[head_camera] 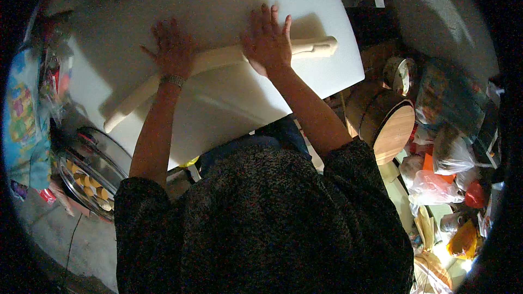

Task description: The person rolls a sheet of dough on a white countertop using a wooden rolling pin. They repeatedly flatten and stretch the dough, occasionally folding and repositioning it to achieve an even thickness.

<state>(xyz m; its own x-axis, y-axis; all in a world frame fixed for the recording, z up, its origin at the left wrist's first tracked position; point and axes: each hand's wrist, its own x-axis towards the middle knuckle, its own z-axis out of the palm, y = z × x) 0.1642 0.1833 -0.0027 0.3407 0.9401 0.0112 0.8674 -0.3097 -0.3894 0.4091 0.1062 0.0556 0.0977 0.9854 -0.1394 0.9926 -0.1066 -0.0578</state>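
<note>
A long pale roll, apparently dough (220, 58), lies slantwise across a white work surface (229, 102). Its right end is thick and folded, with a split along it; the left end tapers towards the near left edge. My left hand (173, 51), with a watch at the wrist, is spread palm down over the roll left of its middle. Farther right, my right hand (267, 41) also lies palm down on the roll with fingers apart. Neither hand is closed around it. The palms and the stretches of roll beneath them are hidden.
At the left, a round glass-and-metal vessel or lid (92, 171) shows several yellowish pieces. Beside it hangs a blue patterned cloth or bag (24, 122). On the right stand a round container with a wooden face (394, 132) and piled plastic bags (435, 188).
</note>
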